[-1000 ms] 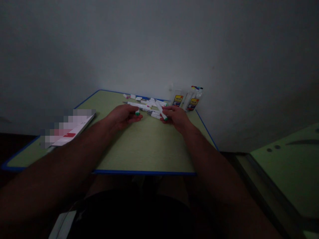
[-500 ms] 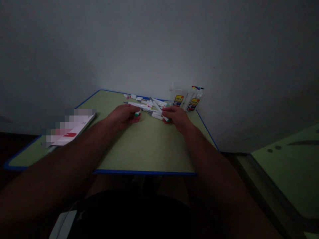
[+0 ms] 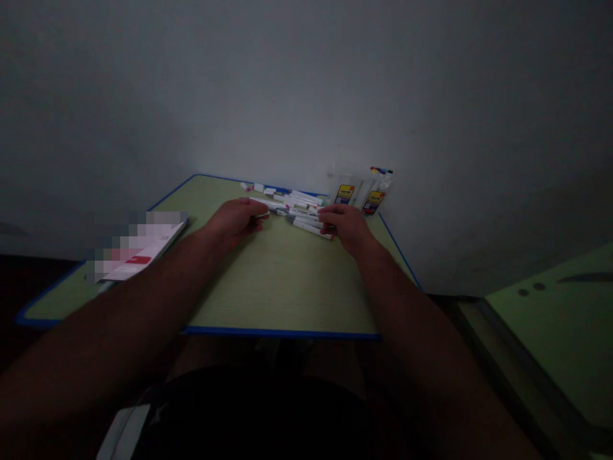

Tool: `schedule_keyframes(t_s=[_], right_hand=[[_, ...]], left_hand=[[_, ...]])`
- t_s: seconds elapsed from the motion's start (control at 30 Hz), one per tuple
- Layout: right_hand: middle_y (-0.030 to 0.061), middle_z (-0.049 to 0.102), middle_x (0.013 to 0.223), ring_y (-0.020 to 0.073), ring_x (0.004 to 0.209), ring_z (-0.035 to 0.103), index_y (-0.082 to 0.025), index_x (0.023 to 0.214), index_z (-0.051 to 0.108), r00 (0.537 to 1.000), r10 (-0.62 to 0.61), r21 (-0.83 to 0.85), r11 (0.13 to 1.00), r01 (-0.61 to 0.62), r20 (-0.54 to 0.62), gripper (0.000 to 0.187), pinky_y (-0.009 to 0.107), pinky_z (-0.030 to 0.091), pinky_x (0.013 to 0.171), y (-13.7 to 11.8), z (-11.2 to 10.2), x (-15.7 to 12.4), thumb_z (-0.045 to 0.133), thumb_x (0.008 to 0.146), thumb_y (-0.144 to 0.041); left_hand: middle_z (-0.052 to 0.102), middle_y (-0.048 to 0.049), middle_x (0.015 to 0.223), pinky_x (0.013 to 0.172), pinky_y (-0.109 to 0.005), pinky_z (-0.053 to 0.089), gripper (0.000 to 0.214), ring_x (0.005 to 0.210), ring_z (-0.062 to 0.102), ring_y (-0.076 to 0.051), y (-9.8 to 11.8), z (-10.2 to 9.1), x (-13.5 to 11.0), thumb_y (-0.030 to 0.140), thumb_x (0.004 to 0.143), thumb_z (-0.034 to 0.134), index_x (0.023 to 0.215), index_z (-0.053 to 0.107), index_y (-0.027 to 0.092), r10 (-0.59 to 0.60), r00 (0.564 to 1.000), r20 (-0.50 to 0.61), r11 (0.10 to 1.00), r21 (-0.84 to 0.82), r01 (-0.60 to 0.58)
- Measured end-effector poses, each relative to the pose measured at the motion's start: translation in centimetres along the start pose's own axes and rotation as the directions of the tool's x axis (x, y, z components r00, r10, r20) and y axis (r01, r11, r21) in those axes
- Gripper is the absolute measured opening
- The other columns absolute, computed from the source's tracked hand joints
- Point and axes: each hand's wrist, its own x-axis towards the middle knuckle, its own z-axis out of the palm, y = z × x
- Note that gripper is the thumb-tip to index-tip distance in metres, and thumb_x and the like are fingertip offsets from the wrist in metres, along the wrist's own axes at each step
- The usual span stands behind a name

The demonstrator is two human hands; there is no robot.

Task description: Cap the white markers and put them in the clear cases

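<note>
My left hand (image 3: 237,220) is closed at the left side of a pile of white markers (image 3: 299,203). A small white piece that looks like a marker cap (image 3: 262,214) pokes out between its thumb and fingers; most of it is hidden. At the pile's right side, my right hand (image 3: 348,227) has its fingers bent around the near end of a white marker (image 3: 306,219) lying low on the heap. Its fingers hide that end. Just in front lies another marker (image 3: 311,230) with a reddish end, close under the fingertips.
Two clear plastic cases with yellow labels stand at the back right: one case (image 3: 343,193) and another case (image 3: 376,199) with colored marker ends on top. A partly blurred booklet (image 3: 148,252) lies left on the blue-edged table (image 3: 282,287). The wall (image 3: 287,96) rises behind.
The green-ended marker that slanted up from my right hand has come down flat among the others. My right hand has shifted slightly right. The cap's green end no longer shows in my left hand.
</note>
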Motion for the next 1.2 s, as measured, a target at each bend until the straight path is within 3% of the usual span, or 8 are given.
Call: schedule_keyframes(t_s=[0.4, 0.6, 0.97, 1.2], right_hand=[[-0.0015, 0.063, 0.061, 0.009, 0.054, 0.057, -0.017, 0.075, 0.069, 0.998, -0.009, -0.054, 0.998, 0.012, 0.063, 0.011, 0.022, 0.054, 0.052, 0.28, 0.04, -0.03, 0.078, 0.068, -0.015], [-0.0015, 0.063, 0.063, 0.0091, 0.054, 0.057, -0.017, 0.076, 0.069, 0.996, -0.023, -0.072, 0.997, 0.029, 0.09, 0.012, 0.023, 0.054, 0.053, 0.48, 0.11, -0.14, 0.079, 0.068, -0.016], [-0.0017, 0.065, 0.066, 0.0092, 0.053, 0.059, -0.017, 0.076, 0.066, 0.997, -0.029, -0.082, 0.996, 0.035, 0.071, 0.019, 0.022, 0.051, 0.05, -0.03, 0.53, -0.66, 0.081, 0.064, -0.018], [-0.003, 0.065, 0.07, 0.0089, 0.056, 0.062, -0.018, 0.075, 0.062, 0.996, -0.059, -0.033, 0.998, 0.061, 0.06, 0.027, 0.023, 0.057, 0.056, 0.42, 0.5, -0.31, 0.085, 0.062, -0.019]], left_hand=[[0.065, -0.0044, 0.066, 0.051, -0.024, 0.043, 0.01, 0.053, 0.051, -0.011, -0.01, 0.41, -0.56, 0.006, 0.07, 0.073, 0.066, 0.07, 0.015, 0.01, 0.996, 0.091, 0.999, 0.043, -0.014], [0.067, -0.0049, 0.067, 0.053, -0.025, 0.045, 0.012, 0.055, 0.052, -0.011, -0.45, 0.43, -0.41, 0.011, 0.066, 0.081, 0.064, 0.069, 0.015, 0.041, 0.987, 0.158, 0.996, 0.077, -0.054], [0.066, -0.0032, 0.066, 0.055, -0.026, 0.045, 0.016, 0.056, 0.052, -0.011, -0.39, 0.7, -0.83, 0.012, 0.059, 0.085, 0.065, 0.07, 0.015, 0.052, 0.985, 0.165, 0.992, 0.104, -0.069], [0.067, -0.0047, 0.068, 0.055, -0.026, 0.046, 0.012, 0.056, 0.052, -0.011, -0.55, 0.7, -0.91, 0.011, 0.065, 0.082, 0.064, 0.071, 0.016, 0.066, 0.983, 0.169, 0.991, 0.106, -0.084]])
